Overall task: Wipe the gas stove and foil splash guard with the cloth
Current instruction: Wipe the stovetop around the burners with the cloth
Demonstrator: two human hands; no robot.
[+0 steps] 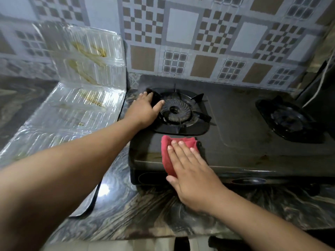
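A black two-burner gas stove (241, 131) stands on the marble counter. My right hand (190, 171) lies flat with straight fingers on a red cloth (167, 156), pressing it on the stove's front left edge. My left hand (145, 109) reaches to the left burner grate (183, 111), with the thumb and fingers around the grate's left prong. The foil splash guard (78, 98) lies left of the stove, partly flat on the counter and partly leaning on the wall, with brown grease stains.
The right burner (288, 118) sits at the stove's far right. A dark appliance with a white cable (319, 87) stands at the right edge. A patterned tile wall (199, 42) rises behind the stove. The dark marble counter (145, 214) extends toward me.
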